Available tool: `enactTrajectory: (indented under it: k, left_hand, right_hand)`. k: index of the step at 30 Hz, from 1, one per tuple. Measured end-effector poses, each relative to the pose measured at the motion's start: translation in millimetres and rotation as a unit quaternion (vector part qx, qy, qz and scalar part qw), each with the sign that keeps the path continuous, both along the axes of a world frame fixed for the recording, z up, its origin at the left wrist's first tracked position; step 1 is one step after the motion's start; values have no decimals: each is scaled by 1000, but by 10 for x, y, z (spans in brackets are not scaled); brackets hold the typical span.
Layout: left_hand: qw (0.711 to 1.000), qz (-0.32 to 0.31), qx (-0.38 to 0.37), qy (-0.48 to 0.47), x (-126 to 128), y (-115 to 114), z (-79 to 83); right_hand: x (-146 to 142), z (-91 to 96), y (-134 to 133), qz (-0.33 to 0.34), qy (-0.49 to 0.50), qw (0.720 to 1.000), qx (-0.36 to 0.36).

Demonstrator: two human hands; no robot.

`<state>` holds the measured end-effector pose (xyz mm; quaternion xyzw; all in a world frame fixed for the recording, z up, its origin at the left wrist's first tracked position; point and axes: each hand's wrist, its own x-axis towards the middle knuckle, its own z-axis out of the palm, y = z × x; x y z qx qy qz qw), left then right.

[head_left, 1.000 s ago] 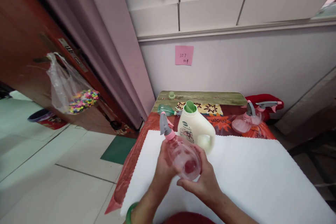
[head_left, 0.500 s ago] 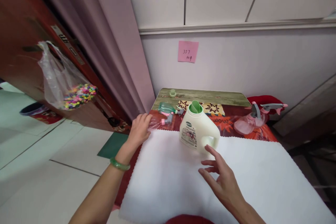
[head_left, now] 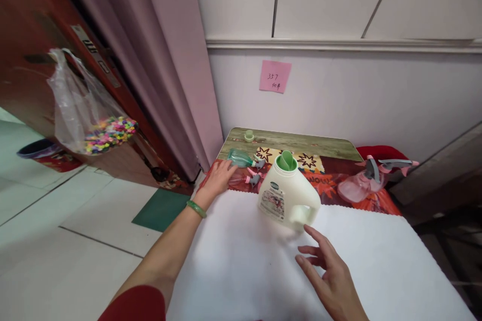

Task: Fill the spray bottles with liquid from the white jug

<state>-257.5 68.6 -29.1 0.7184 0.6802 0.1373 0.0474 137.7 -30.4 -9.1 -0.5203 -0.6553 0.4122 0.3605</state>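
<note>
A cream detergent jug [head_left: 288, 193] with a label and a side handle stands upright on a white mat [head_left: 241, 261]. A green pouring spout shows in its uncapped mouth. My right hand [head_left: 331, 271] hovers just below the handle, empty, fingers apart. At the left, my left hand [head_left: 218, 179], a green bangle on its wrist, reaches over the table with fingers stretched out. It partly covers a clear pink spray bottle [head_left: 241, 178] lying on its side; whether it touches the bottle is unclear. Just beyond the fingertips lies a green spray bottle [head_left: 240, 157].
A small green cap [head_left: 249, 135] sits at the table's back left. Two pink spray bottles [head_left: 356, 185] with grey triggers are at the right edge, near a red stool [head_left: 384, 154]. A plastic bag of colourful pieces [head_left: 109, 133] hangs from the door at left.
My left hand has moved right and forward over the table. The lying pink spray bottle has shifted slightly right. My right hand stays by the jug's handle, fingers still apart.
</note>
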Motion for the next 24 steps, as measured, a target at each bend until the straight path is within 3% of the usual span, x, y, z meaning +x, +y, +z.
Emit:
enactTrajectory:
  k: [6, 11, 16, 20, 24]
  left_hand:
    - [994, 72, 1, -81, -240, 58, -245]
    - [990, 35, 9, -136, -418, 270, -325]
    - [987, 15, 25, -158, -393, 497, -327]
    - [984, 6, 42, -171, -312, 604, -259]
    - [984, 21, 55, -170, -254, 544, -107]
  right_hand:
    - [-13, -31, 35, 10, 11, 1000, 18]
    - [22, -83, 77, 11, 10, 999, 43]
    - [160, -105, 247, 20, -11, 997, 67]
    - [463, -176, 792, -104, -10, 991, 83]
    - [909, -371, 1573, -291, -12, 947, 135]
